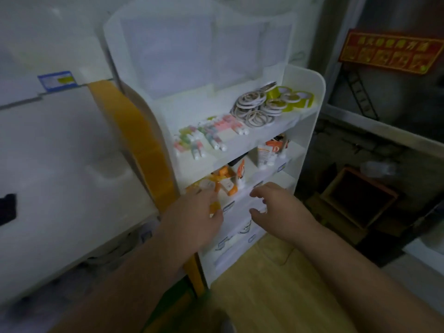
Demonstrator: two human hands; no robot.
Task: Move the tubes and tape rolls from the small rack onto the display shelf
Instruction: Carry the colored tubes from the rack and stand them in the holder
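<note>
Reaching toward the white tiered display shelf [310,97], the left hand [192,219] pinches an orange tube [214,205]; the right hand [278,207] hovers, grip loosely curled, empty. Small pastel tubes [204,137] and flat tape rolls [254,106] lie on its top tier.

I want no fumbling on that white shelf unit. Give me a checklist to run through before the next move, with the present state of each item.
1. Left hand has something in its grip: cannot tell; an orange item shows at its fingers, but blur hides whether they hold it.
2. Right hand free: ok, fingers loosely curled, nothing in them.
3. Small tubes lying settled on the upper tier: ok, in loose rows.
4. Tape rolls stable: ok, piled at the right end of the same tier.
5. Orange tubes on the tier below orderly: not ok, they lean and lie jumbled.
6. Bare space on the upper tier for more items: ok, along its front edge.
</note>
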